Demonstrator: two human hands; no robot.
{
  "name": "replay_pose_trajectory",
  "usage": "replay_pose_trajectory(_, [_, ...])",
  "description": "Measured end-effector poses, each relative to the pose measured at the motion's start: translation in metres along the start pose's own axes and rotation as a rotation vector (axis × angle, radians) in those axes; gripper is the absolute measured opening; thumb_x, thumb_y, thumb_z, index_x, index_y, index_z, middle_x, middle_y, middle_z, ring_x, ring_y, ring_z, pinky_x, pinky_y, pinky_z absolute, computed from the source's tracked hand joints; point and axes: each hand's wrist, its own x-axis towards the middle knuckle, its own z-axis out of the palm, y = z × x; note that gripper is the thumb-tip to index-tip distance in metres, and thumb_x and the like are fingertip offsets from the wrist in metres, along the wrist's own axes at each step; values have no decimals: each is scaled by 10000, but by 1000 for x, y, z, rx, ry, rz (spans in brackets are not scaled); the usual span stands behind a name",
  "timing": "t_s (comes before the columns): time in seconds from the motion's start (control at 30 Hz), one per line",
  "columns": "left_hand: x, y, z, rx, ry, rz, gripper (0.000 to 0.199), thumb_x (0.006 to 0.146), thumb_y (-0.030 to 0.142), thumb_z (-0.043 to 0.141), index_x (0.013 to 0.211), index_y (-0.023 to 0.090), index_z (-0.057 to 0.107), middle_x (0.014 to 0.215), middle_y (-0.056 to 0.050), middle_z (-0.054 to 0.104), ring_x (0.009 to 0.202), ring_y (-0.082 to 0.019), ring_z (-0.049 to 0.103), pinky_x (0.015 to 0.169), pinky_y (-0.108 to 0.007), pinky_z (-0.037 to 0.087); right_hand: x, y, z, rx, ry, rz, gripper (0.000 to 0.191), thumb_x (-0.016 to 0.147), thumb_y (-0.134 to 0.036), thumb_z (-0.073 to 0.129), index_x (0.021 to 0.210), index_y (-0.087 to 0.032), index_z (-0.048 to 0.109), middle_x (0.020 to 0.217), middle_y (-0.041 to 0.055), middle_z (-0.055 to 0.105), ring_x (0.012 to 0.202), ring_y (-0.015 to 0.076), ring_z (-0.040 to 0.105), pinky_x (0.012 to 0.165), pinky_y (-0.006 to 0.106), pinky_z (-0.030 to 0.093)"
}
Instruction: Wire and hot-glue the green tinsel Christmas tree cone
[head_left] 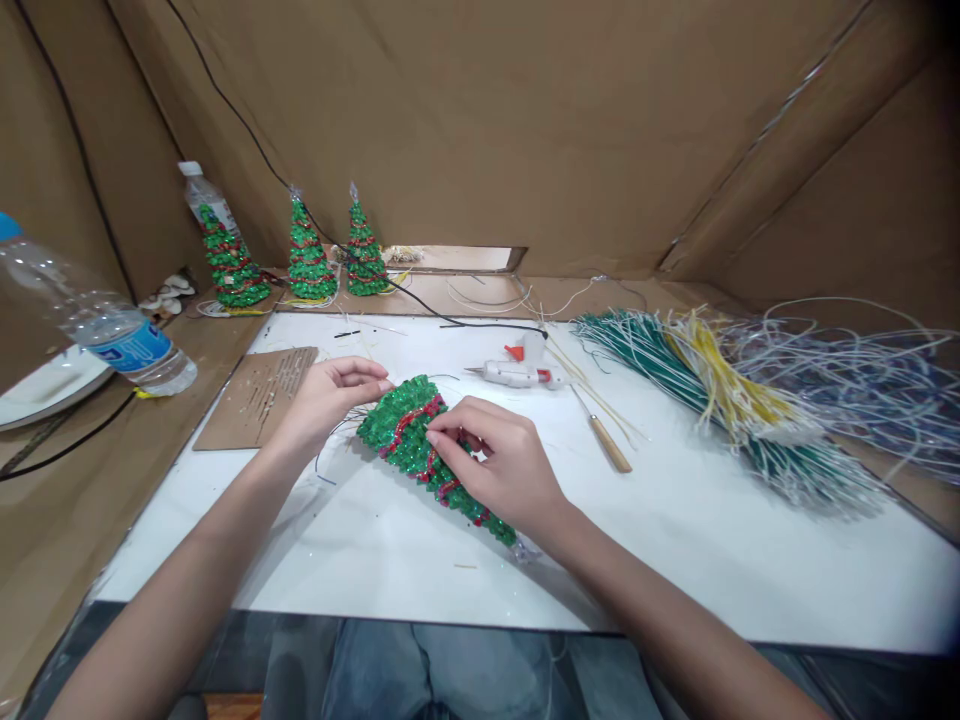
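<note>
A small green beaded Christmas tree (409,425) with red bead garlands lies tilted over the white board, its wide base up and to the left, its clear tip (525,549) down and to the right. My left hand (334,395) grips the rim of the base between thumb and fingers; thin wire ends stick out beside it. Thumb and forefinger of my right hand (504,462) are pinched together against the tree's side, near a red garland. Whether a loose bead or wire is between those fingertips cannot be made out.
Several wires in a green, yellow and white bundle (720,390) spread at the right. A glue gun (517,374) and wooden-handled awl (609,442) lie beyond my right hand. Cardboard (251,390) is at left. Finished-looking trees (307,255) and water bottles (127,335) stand behind.
</note>
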Motion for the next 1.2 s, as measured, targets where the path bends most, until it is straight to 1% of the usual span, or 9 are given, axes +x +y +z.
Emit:
replay_pose_trajectory(0.1, [1, -1, 1, -20, -18, 19, 315, 536, 304, 829, 770, 150, 686, 704, -16, 693, 659, -133, 635, 666, -247, 494, 2, 1, -3, 3, 21, 40, 50, 789, -160, 590, 783, -181, 636, 646, -12, 575, 564, 96, 467, 534, 238, 391])
replay_pose_trajectory(0.23, [0, -2, 5, -2, -18, 30, 280, 557, 295, 800, 762, 152, 675, 705, 1, 663, 654, -124, 610, 649, -236, 471, 3, 4, -4, 46, 1, 79, 63, 778, -161, 590, 764, -177, 649, 676, -2, 594, 573, 93, 486, 525, 235, 390])
replay_pose_trajectory(0.4, [-2, -3, 10, 105, -30, 109, 162, 631, 286, 712, 725, 165, 660, 763, -10, 661, 731, -150, 609, 671, -244, 457, 3, 4, -1, 64, -20, 99, 99, 791, -162, 586, 732, -166, 665, 667, 8, 584, 590, 96, 505, 534, 236, 397])
replay_pose_trajectory(0.47, [-2, -4, 11, 121, -34, 111, 146, 645, 291, 695, 719, 171, 659, 775, -13, 667, 740, -159, 611, 676, -253, 458, 3, 4, -1, 68, -18, 100, 99, 791, -160, 592, 727, -163, 668, 658, 4, 574, 579, 92, 497, 536, 235, 399])
replay_pose_trajectory(0.7, [0, -6, 11, -72, -125, -37, 200, 583, 259, 768, 735, 166, 676, 720, -3, 697, 644, -127, 613, 613, -222, 447, 2, 3, 3, 88, -3, 128, 100, 791, -152, 600, 716, -163, 665, 637, -6, 563, 549, 83, 476, 525, 231, 395])
replay_pose_trajectory(0.83, [2, -8, 12, -149, -131, -95, 242, 521, 205, 784, 736, 152, 687, 696, -6, 709, 608, -120, 620, 581, -207, 453, 1, 4, 4, 105, -1, 151, 104, 801, -160, 592, 728, -163, 666, 620, -9, 563, 540, 83, 476, 527, 234, 394])
replay_pose_trajectory(1.0, [2, -8, 13, -179, -130, -126, 232, 502, 169, 772, 719, 152, 692, 683, -4, 719, 567, -112, 615, 539, -196, 450, 1, 5, 5, 182, -11, 236, 92, 792, -176, 602, 728, -174, 668, 585, -20, 565, 523, 86, 469, 520, 239, 386])
replay_pose_trajectory(1.1, [1, -6, 14, -166, -103, -121, 215, 489, 156, 761, 694, 150, 697, 663, 0, 711, 542, -109, 602, 518, -195, 439, 1, 5, 6, 211, -14, 286, 96, 789, -202, 611, 714, -179, 666, 584, -18, 571, 515, 88, 457, 511, 244, 377])
replay_pose_trajectory(1.2, [1, -4, 14, -147, -102, -142, 200, 484, 153, 746, 679, 148, 702, 631, 4, 696, 534, -116, 601, 516, -199, 445, 0, 6, 7, 212, 4, 297, 123, 790, -219, 617, 680, -180, 656, 573, -15, 563, 518, 93, 453, 520, 255, 376])
